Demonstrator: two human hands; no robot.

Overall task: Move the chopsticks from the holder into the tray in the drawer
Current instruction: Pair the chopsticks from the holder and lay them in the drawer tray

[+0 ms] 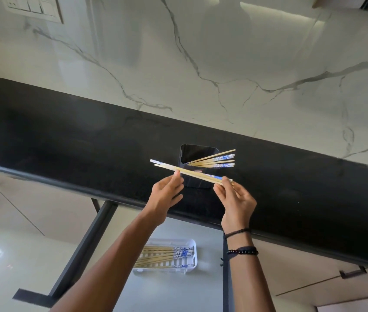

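A small bundle of bamboo chopsticks point(197, 174) with blue-and-white ends lies level in front of the black holder point(197, 154). My left hand point(167, 194) pinches the bundle near its left part, and my right hand point(234, 197) grips its right end. Several more chopsticks point(214, 160) lean out of the holder to the right. Below the counter, the white slatted tray point(190, 266) sits in the open drawer point(174, 289) and holds several chopsticks point(167, 255).
The holder stands on a black stone countertop point(65, 143) against a marble wall point(178, 64). The drawer's dark frame rail point(83, 244) runs along its left side. Closed cabinet fronts with dark handles point(354, 272) flank the drawer. A switch plate point(32, 6) sits on the wall at upper left.
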